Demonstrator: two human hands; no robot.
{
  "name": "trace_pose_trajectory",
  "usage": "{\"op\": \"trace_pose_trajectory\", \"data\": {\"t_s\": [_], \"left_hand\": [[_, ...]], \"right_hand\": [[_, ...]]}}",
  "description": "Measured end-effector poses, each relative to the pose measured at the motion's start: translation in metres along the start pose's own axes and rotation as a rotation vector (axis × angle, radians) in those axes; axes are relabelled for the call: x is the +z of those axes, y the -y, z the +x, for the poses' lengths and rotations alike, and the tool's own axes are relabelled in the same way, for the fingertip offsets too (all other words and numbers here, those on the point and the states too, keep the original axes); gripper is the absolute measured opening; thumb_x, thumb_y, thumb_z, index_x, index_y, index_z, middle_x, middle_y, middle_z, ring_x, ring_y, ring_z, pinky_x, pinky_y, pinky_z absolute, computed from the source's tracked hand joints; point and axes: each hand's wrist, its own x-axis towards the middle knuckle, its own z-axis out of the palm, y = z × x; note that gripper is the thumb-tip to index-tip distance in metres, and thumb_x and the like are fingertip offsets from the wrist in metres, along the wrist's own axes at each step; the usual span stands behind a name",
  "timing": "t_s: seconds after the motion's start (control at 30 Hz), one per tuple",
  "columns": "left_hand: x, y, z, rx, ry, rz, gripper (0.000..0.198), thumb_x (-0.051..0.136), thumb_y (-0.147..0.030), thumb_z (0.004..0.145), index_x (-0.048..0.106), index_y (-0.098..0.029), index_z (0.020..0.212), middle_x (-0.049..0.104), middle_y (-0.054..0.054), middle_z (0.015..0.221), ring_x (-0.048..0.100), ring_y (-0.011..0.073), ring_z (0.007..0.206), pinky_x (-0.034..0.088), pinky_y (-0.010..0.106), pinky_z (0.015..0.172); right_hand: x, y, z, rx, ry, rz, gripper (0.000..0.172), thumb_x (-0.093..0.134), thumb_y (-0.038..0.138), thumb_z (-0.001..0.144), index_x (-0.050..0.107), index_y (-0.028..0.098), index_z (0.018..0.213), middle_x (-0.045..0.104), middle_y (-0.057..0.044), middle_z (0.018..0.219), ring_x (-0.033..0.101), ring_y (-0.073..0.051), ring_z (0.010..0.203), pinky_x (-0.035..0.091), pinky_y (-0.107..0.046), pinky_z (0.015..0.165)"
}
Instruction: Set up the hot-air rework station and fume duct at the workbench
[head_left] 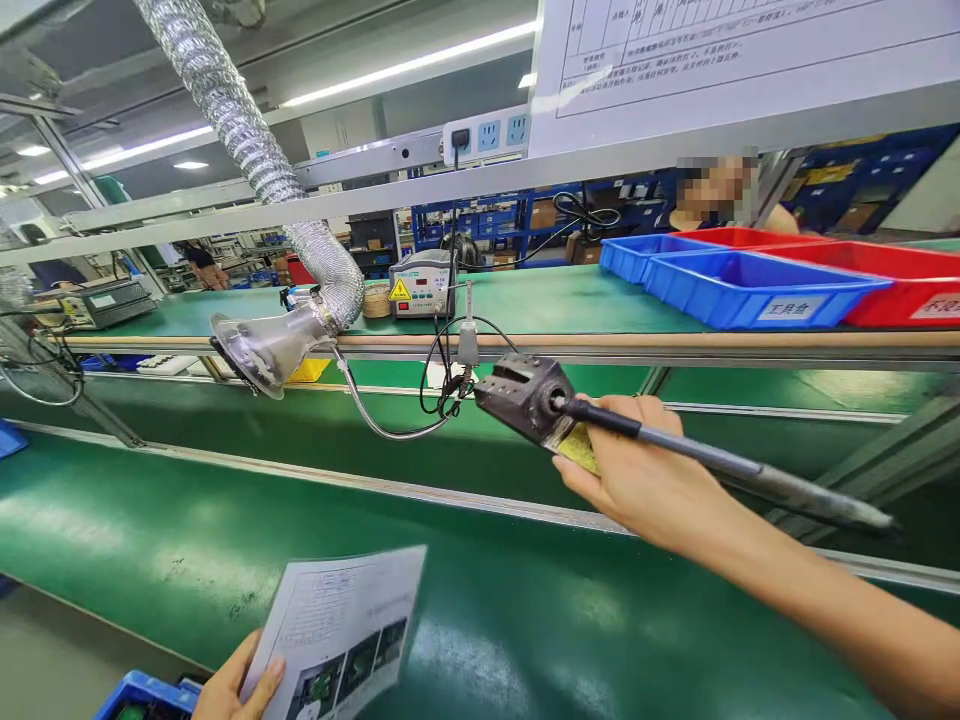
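Observation:
My left hand [238,684], at the bottom left, pinches the lower corner of a printed sheet [341,620] with text and photos, tilted above the green bench. My right hand [637,465] is closed on a dark soldering iron stand [525,398], lifted in front of the shelf edge. A yellow sponge [579,447] shows at the stand's base beside my fingers. The soldering iron [697,450] sits tip-first in the stand's holder, and its long grey handle passes over my hand toward the right. Some of my right fingers are hidden behind the stand and iron.
On the upper shelf are a soldering station [422,284], blue bins [765,290] and red bins [892,275]. A fume duct hood [274,345] hangs at left, near tangled black cables [450,385]. A blue crate [146,695] stands at bottom left. Someone [716,190] is beyond the shelf.

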Motion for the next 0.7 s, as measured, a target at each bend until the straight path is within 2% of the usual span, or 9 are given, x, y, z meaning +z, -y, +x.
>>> {"op": "trace_pose_trajectory", "data": {"t_s": [0.1,0.17,0.23,0.27,0.37,0.47,0.53,0.6,0.7], "left_hand": [[0.019,0.024,0.043,0.065,0.036,0.167,0.100,0.043,-0.082,0.073,0.037,-0.008,0.138,0.043,0.010,0.145,0.041,0.0212,0.133,0.030,0.024,0.114],[0.034,0.040,0.080,0.056,0.009,0.320,0.071,0.044,-0.054,0.087,0.035,-0.007,0.139,0.046,0.010,0.140,0.045,0.0209,0.129,0.030,0.029,0.114],[0.050,0.031,0.111,-0.008,-0.092,0.670,0.065,0.044,-0.030,0.095,0.024,-0.003,0.150,0.037,0.016,0.144,0.040,0.0258,0.133,0.030,0.036,0.112],[0.057,0.012,0.121,0.078,-0.175,0.685,0.065,0.044,-0.032,0.096,0.025,-0.005,0.152,0.036,0.015,0.144,0.040,0.0251,0.132,0.030,0.035,0.112],[0.077,-0.102,0.133,0.525,-0.323,0.294,0.059,0.046,-0.052,0.089,0.052,-0.013,0.133,0.052,0.006,0.127,0.052,0.0151,0.117,0.044,0.028,0.103],[0.098,-0.249,0.134,0.892,-0.383,0.117,0.032,0.051,-0.039,0.091,0.062,-0.022,0.116,0.060,-0.002,0.114,0.057,0.0098,0.103,0.048,0.026,0.093],[0.111,-0.328,0.139,1.019,-0.374,0.145,0.036,0.050,-0.030,0.092,0.058,-0.016,0.123,0.059,0.002,0.119,0.053,0.0145,0.111,0.042,0.031,0.101],[0.122,-0.379,0.149,0.930,-0.337,0.304,0.036,0.051,-0.035,0.093,0.056,-0.012,0.119,0.059,0.006,0.116,0.053,0.0203,0.105,0.041,0.035,0.091],[0.128,-0.421,0.162,0.882,-0.255,0.347,0.025,0.044,-0.040,0.097,0.053,-0.017,0.089,0.059,0.004,0.084,0.046,0.0175,0.074,0.027,0.032,0.065]], "right_hand": [[-0.006,-0.018,0.004,-0.005,0.016,-0.083,0.041,0.066,0.041,0.082,0.058,0.004,0.098,0.044,-0.015,0.091,0.034,-0.026,0.084,0.035,-0.039,0.075],[-0.004,-0.019,0.002,-0.005,0.002,-0.064,0.041,0.066,0.040,0.082,0.059,0.004,0.101,0.044,-0.015,0.091,0.034,-0.026,0.084,0.034,-0.039,0.075],[0.004,-0.013,-0.002,0.007,0.005,0.030,0.041,0.066,0.037,0.083,0.057,0.005,0.106,0.046,-0.015,0.096,0.036,-0.026,0.087,0.034,-0.039,0.077],[0.009,-0.009,-0.004,0.012,0.008,0.083,0.040,0.066,0.036,0.082,0.056,0.006,0.108,0.047,-0.014,0.098,0.037,-0.027,0.089,0.033,-0.039,0.078],[0.026,0.006,-0.008,0.017,0.009,0.172,0.040,0.066,0.035,0.082,0.055,0.007,0.108,0.046,-0.014,0.099,0.039,-0.027,0.090,0.033,-0.038,0.076],[0.038,0.018,-0.009,0.022,0.034,0.155,0.041,0.063,0.038,0.084,0.054,0.006,0.109,0.046,-0.013,0.097,0.039,-0.027,0.091,0.033,-0.038,0.077],[0.040,0.022,-0.008,0.037,0.053,0.150,0.039,0.061,0.038,0.086,0.053,0.008,0.109,0.046,-0.012,0.097,0.039,-0.026,0.091,0.033,-0.039,0.077],[0.037,0.022,-0.005,0.055,0.063,0.149,0.035,0.061,0.037,0.086,0.053,0.009,0.104,0.046,-0.012,0.096,0.038,-0.026,0.090,0.033,-0.039,0.076],[0.027,0.018,0.004,0.107,0.121,0.148,0.033,0.059,0.039,0.086,0.055,0.009,0.100,0.046,-0.014,0.097,0.037,-0.027,0.091,0.036,-0.041,0.078]]}}
